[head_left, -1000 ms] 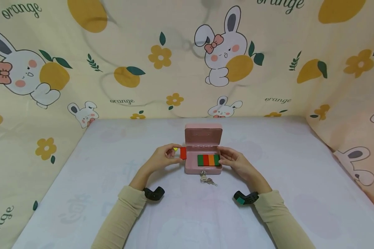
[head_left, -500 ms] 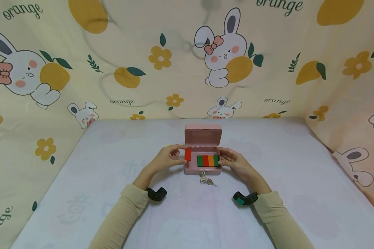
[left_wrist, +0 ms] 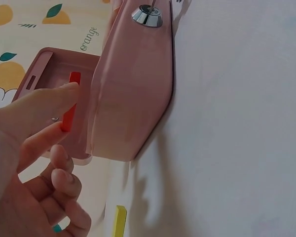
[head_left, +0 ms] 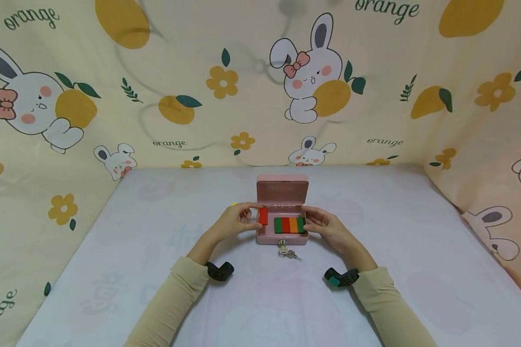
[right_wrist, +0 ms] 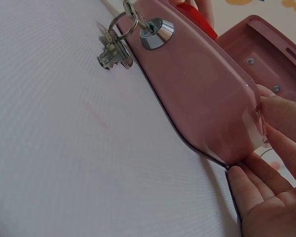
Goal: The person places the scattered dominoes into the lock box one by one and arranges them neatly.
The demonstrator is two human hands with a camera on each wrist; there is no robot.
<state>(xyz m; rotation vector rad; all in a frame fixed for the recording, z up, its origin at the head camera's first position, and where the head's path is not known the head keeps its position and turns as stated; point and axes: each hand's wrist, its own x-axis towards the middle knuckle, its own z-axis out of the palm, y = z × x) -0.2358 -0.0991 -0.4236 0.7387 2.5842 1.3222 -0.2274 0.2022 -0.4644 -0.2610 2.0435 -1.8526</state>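
Note:
A pink metal cash box [head_left: 282,239] stands on the table with its lid [head_left: 282,191] raised. Between thumb and index fingertip, my left hand [head_left: 232,223] pinches a red block [head_left: 264,217] at the box's left side, over the rim. The left wrist view shows the red block [left_wrist: 71,103] upright in that pinch, the other fingers loosely curled. My right hand [head_left: 332,230] holds the box's right end, its thumb at the rim and fingers along the outer wall [right_wrist: 227,133]. Inside lie several coloured blocks [head_left: 289,225] in a row: green, red, orange and green.
A yellow block [left_wrist: 119,221] lies on the table left of the box, mostly behind my left hand in the head view. Keys [head_left: 292,254] hang from the lock [head_left: 282,244] at the box's front. A patterned cloth [head_left: 243,96] backs the white table [head_left: 260,299].
My left hand has moved right, carrying the red block from outside the left wall to over the box's left part. The yellow block now lies behind that hand. My right hand stays put.

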